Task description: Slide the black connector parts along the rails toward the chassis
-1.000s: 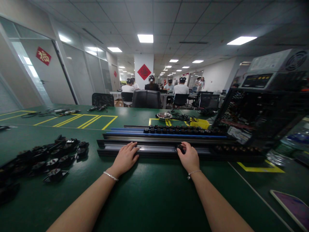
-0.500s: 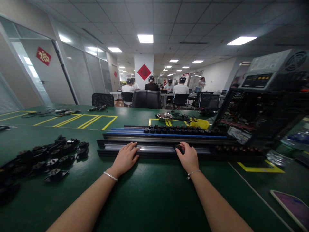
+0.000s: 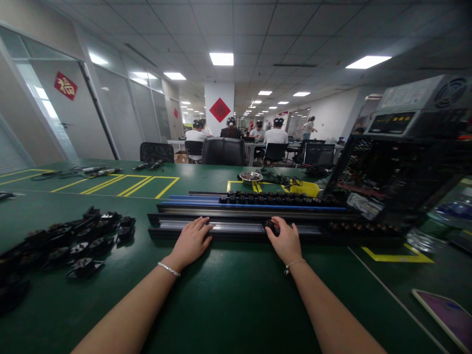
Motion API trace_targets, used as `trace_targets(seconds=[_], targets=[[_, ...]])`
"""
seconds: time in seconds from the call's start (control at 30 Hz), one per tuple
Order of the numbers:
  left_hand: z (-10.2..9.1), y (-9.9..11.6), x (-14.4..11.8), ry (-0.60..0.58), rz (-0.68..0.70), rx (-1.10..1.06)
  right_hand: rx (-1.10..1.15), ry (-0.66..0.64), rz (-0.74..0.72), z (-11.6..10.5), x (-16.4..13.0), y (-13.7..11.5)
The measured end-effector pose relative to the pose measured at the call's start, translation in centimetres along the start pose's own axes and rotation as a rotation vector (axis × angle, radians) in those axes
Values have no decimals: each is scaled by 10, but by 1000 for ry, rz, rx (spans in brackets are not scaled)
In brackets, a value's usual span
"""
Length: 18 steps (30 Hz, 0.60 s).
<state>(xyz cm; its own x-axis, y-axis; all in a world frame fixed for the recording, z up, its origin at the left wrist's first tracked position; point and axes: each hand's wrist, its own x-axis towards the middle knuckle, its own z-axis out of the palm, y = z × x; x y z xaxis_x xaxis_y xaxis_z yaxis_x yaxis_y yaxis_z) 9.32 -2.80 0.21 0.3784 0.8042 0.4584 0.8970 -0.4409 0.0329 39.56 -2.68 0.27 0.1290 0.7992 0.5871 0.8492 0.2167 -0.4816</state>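
Note:
Long black rails (image 3: 236,227) lie across the green table (image 3: 228,295) in front of me. My left hand (image 3: 191,242) rests flat on the near rail's left part, fingers spread. My right hand (image 3: 284,241) grips a small black part (image 3: 271,225) that sits in the near rail's channel. A row of the same black parts (image 3: 273,199) fills the far rail, edged in blue. More of them sit in the near rail to the right (image 3: 363,227).
A heap of loose black parts (image 3: 70,243) lies at the left. An open computer case (image 3: 398,172) stands at the right, a tablet (image 3: 444,314) near the right front edge. A metal bowl (image 3: 251,177) and cables sit behind the rails. Several people sit at far tables.
My right hand has slid the black part a little to the left along the near rail. My left hand has stayed where it was.

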Motion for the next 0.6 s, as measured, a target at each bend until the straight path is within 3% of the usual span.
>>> trace_targets(seconds=[0.6], targets=[[0, 1, 0, -5, -1, 4, 54, -39, -86, 4, -2, -3]])
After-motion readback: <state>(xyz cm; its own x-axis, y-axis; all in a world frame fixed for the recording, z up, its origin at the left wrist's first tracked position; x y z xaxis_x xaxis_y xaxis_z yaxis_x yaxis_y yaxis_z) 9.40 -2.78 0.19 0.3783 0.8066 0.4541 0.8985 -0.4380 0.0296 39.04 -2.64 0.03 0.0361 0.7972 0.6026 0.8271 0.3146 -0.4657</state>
